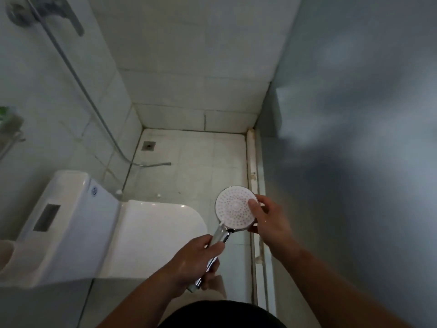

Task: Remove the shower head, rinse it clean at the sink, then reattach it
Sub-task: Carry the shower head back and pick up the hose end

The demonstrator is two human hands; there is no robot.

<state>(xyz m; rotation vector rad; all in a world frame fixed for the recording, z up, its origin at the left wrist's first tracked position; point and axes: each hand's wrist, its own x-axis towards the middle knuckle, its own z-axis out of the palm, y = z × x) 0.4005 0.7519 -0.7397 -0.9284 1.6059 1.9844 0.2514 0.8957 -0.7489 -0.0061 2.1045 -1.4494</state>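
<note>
Already you have the shower head (236, 208) off its hose (101, 119), whose loose end lies on the floor well beyond your hands. Whether it has been rinsed I cannot tell; no sink shows, and reattaching remains. Your left hand (196, 261) is wrapped closed around the chrome handle (221, 237). Just above it, your right hand (268, 218) cups the round face from its far side, thumb pressed on the nozzles.
</note>
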